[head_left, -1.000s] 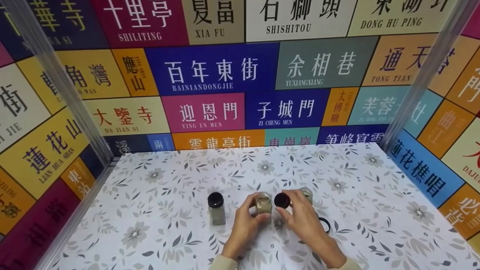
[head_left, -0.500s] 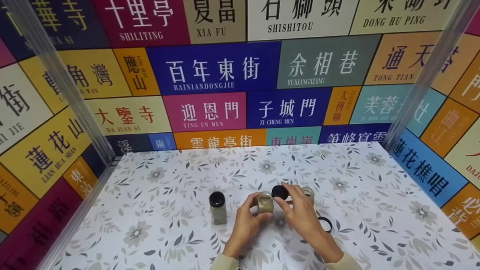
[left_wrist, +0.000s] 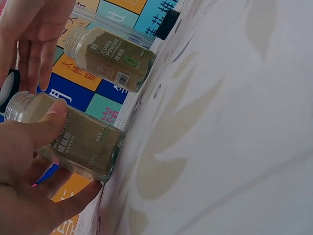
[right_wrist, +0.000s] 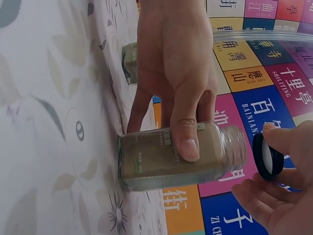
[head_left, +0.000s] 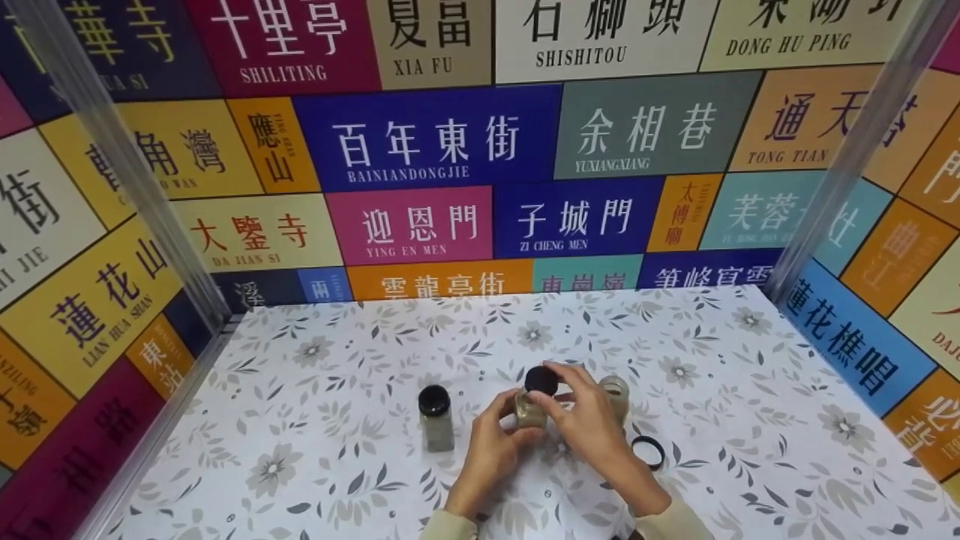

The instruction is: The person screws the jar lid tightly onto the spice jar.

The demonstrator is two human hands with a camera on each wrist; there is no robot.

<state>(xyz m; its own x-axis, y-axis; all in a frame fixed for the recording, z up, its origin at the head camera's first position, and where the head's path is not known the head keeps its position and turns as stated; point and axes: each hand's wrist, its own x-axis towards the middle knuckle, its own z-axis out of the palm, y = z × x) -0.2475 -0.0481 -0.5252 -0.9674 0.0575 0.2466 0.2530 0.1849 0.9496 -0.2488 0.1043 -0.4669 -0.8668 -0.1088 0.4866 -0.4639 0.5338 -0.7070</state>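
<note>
1. We see the held jar (head_left: 529,417) upright, its base at the tabletop (head_left: 337,487), brown powder inside and its mouth uncovered.
2. We find the left hand (head_left: 496,451) clamped on the held jar, thumb and fingers against its sides.
3. We see the right hand (head_left: 591,417) pinching a black lid (head_left: 541,381) between thumb and fingers, just off the held jar's mouth, with a gap between them; the lid's white inside faces that mouth.
4. To the left of the held jar, well apart, we have a capped jar (head_left: 436,433) standing upright.
5. Near the held jar, on its right, we see a cumin jar (left_wrist: 121,59), uncapped and upright.
6. To the held jar's right, nearer the person, we notice a loose lid (head_left: 638,452).
</note>
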